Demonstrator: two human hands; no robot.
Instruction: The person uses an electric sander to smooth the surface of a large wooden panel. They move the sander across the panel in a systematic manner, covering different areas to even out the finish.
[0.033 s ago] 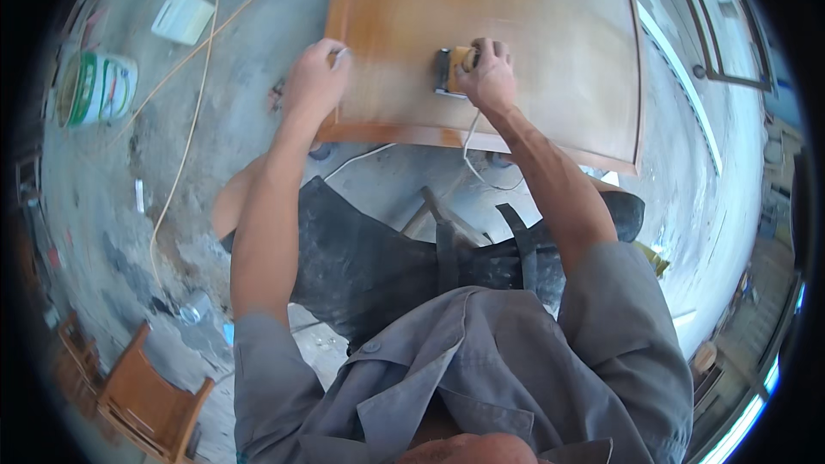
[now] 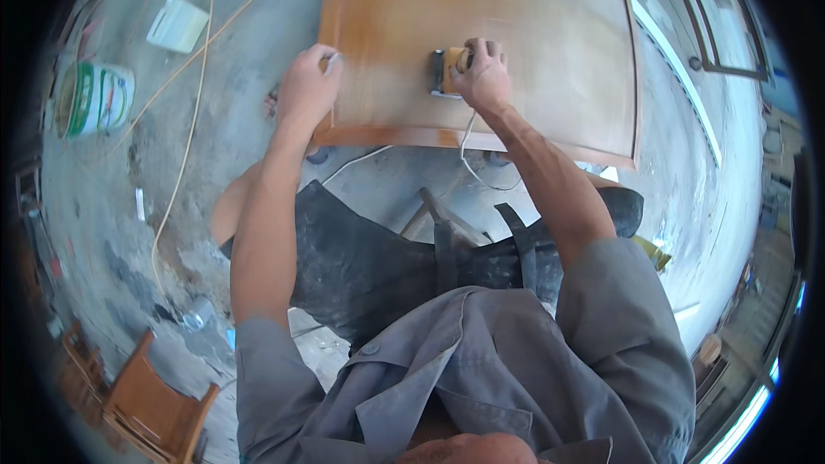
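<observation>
A large wooden panel [image 2: 550, 60] with an orange-brown border lies flat in front of me. My right hand [image 2: 483, 79] is wrapped round a small yellow power sander [image 2: 449, 72], which has a dark edge on its left and rests on the panel's face. From the sander a white cord [image 2: 465, 142] hangs over the near edge. At the panel's left edge, my left hand [image 2: 309, 86] is closed, with a pale bit showing by its fingertips; what it holds I cannot make out.
On the floor at left stand a green-and-white bucket [image 2: 96, 100] and a white plastic container [image 2: 178, 24], with thin tan cords [image 2: 196, 103] running near them. A wooden chair [image 2: 159, 395] sits at lower left. A long pale strip [image 2: 679, 77] lies right of the panel.
The whole picture has shifted slightly left. Both hands and the sander keep nearly the same places on the panel.
</observation>
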